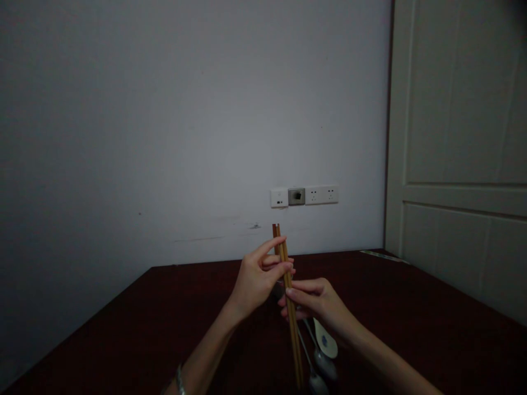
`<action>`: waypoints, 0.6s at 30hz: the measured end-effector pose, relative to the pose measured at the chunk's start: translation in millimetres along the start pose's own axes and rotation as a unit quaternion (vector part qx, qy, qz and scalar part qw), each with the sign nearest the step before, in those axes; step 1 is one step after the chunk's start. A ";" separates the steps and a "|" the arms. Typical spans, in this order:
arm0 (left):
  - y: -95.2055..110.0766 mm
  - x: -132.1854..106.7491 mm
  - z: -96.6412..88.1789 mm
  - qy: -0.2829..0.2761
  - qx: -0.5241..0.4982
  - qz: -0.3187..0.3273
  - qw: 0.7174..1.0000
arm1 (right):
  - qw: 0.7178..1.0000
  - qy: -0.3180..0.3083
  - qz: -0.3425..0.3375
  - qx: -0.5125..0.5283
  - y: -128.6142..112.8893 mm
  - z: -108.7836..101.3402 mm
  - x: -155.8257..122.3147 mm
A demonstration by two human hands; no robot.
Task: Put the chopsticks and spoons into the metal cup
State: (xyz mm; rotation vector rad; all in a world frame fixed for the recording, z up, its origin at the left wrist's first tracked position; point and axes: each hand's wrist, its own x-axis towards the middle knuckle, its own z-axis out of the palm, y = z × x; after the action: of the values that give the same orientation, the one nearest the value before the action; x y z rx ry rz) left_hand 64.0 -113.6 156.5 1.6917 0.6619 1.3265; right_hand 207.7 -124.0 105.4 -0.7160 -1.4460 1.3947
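Wooden chopsticks (293,334) stand tilted in front of me, their upper ends pointing toward the wall. My left hand (257,277) is closed on them near the top, with thumb and fingers around the sticks. Lower down, my right hand (315,299) pinches the same chopsticks between thumb and fingers. Beneath and beside my right hand are metal spoons (325,363) with thin handles. A pale spoon-like piece with a blue mark (326,340) lies next to them, partly hidden by my right hand and wrist.
The dark red table (185,312) reaches back to a pale wall (185,137) with a row of sockets (321,195). A flat strip (385,256) lies at the table's far right, close to a panelled door (453,241).
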 end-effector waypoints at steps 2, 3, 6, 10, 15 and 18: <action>-0.5 0.5 -0.1 0.001 0.004 0.000 1.000 | 1.000 -0.004 -0.001 0.000 1.0 -0.7 0.5; -0.6 0.8 -0.1 0.002 0.006 0.000 1.000 | 1.000 -0.005 0.000 0.000 1.3 -1.0 0.7; -0.1 2.1 0.1 0.003 0.008 -0.010 1.000 | 1.000 -0.005 0.003 -0.002 1.6 -1.1 0.8; 1.1 2.8 -0.1 0.006 0.001 -0.023 1.000 | 1.000 -0.003 0.006 -0.006 0.8 -0.1 0.1; 0.3 2.2 -1.6 0.004 0.001 -0.019 1.000 | 1.000 0.008 0.017 -0.006 -0.6 0.0 -0.5; -1.3 2.6 -2.9 0.006 0.001 -0.010 1.000 | 0.999 0.032 0.018 0.011 -0.4 -1.7 0.2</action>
State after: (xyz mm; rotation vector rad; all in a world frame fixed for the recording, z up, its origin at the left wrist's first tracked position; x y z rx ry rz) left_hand 62.1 -110.0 156.8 1.6759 0.6845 1.3235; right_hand 209.2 -123.2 105.6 -0.7692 -1.3716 1.3996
